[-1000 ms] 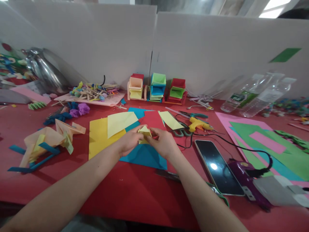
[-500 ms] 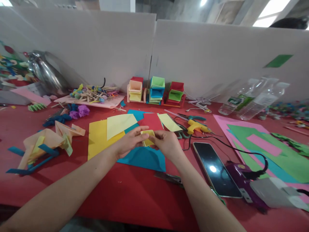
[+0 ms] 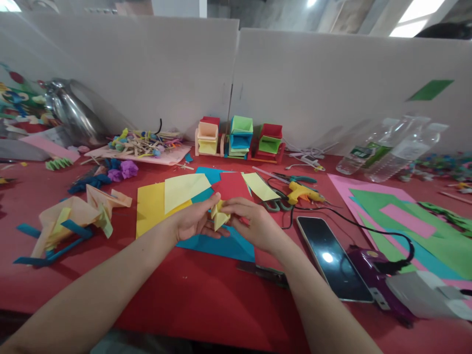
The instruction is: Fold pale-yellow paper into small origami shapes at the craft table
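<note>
Between my two hands is a small folded piece of yellow paper (image 3: pixel 220 219), with pointed flaps standing out toward me. My left hand (image 3: pixel 197 219) has its thumb on the paper's left side, its other fingers stretched beneath. From the right, the fingers of my right hand (image 3: pixel 248 216) pinch the paper's edge. Below the hands lie a blue sheet (image 3: pixel 236 246), a yellow sheet (image 3: pixel 149 204), a pale yellow sheet (image 3: pixel 186 191) and a red sheet (image 3: pixel 233 185).
Right of my hands are a yellow glue gun (image 3: pixel 304 193) with its cable, a phone (image 3: pixel 334 260) and a purple power strip (image 3: pixel 368 268). Scissors (image 3: pixel 263 273) lie in front. A peach paper figure (image 3: pixel 70 216) stands left. Small paper boxes (image 3: pixel 241 140) line the partition.
The folded yellow paper has been turned, so its pointed flaps now show instead of a flat square face. My left fingers have shifted lower beneath it.
</note>
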A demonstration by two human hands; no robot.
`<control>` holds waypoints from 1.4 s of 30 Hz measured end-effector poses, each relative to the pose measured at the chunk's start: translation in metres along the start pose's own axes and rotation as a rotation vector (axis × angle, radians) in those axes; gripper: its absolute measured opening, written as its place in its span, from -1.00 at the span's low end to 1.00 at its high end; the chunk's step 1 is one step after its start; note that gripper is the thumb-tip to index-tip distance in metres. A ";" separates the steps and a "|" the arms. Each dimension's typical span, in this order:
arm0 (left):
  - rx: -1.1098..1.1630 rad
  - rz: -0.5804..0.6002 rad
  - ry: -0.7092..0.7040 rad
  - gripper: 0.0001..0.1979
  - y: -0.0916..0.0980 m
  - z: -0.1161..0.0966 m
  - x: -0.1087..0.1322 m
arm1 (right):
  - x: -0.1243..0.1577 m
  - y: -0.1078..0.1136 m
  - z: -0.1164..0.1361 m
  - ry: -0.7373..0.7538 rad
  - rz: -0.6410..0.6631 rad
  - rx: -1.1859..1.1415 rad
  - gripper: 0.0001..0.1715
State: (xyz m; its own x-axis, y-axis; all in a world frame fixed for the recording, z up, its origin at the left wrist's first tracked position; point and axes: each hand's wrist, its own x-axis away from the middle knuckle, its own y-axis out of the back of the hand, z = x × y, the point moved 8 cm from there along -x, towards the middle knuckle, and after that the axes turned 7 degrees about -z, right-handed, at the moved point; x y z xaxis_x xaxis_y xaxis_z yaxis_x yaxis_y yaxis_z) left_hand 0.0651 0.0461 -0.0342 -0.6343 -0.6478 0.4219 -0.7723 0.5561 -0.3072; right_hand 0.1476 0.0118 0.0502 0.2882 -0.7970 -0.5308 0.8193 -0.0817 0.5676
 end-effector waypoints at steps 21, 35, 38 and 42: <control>0.010 0.045 -0.510 -0.81 0.000 -0.039 0.018 | 0.010 0.001 -0.032 -0.550 -0.047 -0.788 -0.84; 0.364 0.122 -0.417 -0.82 -0.018 -0.032 0.016 | 0.012 -0.020 -0.036 -0.623 -0.085 -1.060 -0.83; 0.371 0.149 -0.421 -0.83 -0.017 -0.032 0.016 | 0.012 -0.023 -0.034 -0.617 -0.068 -1.097 -0.82; 0.314 0.196 -0.437 -0.73 -0.019 -0.033 0.018 | 0.012 -0.023 -0.034 -0.608 -0.055 -1.086 -0.80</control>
State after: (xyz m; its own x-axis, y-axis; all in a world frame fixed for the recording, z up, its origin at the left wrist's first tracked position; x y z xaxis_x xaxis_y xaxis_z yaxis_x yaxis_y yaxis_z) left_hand 0.0697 0.0408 0.0072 -0.6706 -0.7408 -0.0400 -0.5702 0.5492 -0.6110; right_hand 0.1492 0.0239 0.0094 0.2014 -0.9795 0.0040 0.8924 0.1818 -0.4130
